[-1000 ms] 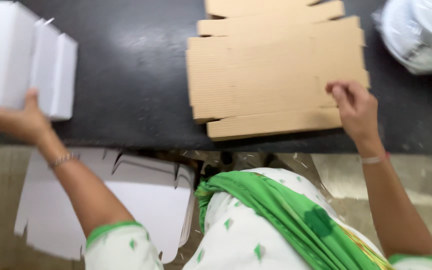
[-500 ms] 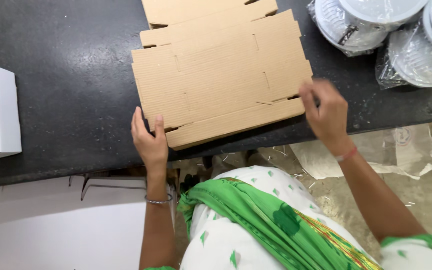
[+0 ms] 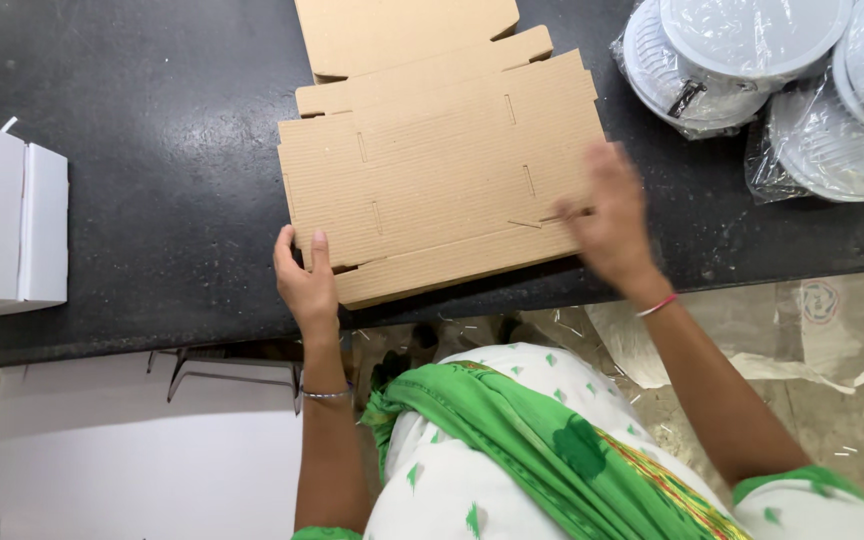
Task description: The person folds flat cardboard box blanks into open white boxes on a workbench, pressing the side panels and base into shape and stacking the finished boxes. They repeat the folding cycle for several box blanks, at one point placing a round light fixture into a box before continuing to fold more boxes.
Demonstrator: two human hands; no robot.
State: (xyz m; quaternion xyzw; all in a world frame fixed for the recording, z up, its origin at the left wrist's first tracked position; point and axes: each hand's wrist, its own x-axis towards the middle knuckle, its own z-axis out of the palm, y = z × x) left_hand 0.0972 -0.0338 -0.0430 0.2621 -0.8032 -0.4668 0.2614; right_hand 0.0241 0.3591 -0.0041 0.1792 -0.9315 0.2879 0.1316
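Observation:
A flat brown corrugated cardboard box blank [image 3: 432, 170] with cut slots and flaps lies on the black countertop [image 3: 152, 150], on top of another blank of the same kind. My left hand [image 3: 304, 280] rests at its near left corner, fingers touching the edge. My right hand [image 3: 607, 220] lies on the blank's near right part, blurred, fingers spread over the board. Neither hand encloses anything.
White folded boxes [image 3: 7, 220] stand at the left edge of the counter. Round white discs wrapped in clear plastic [image 3: 752, 70] lie at the back right. White flat sheets [image 3: 142, 450] and a crumpled plastic bag [image 3: 802, 320] are on the floor below.
My left hand left the white boxes and came to the cardboard's near left corner. My right hand slid from the right corner inward onto the board. The view shifted left.

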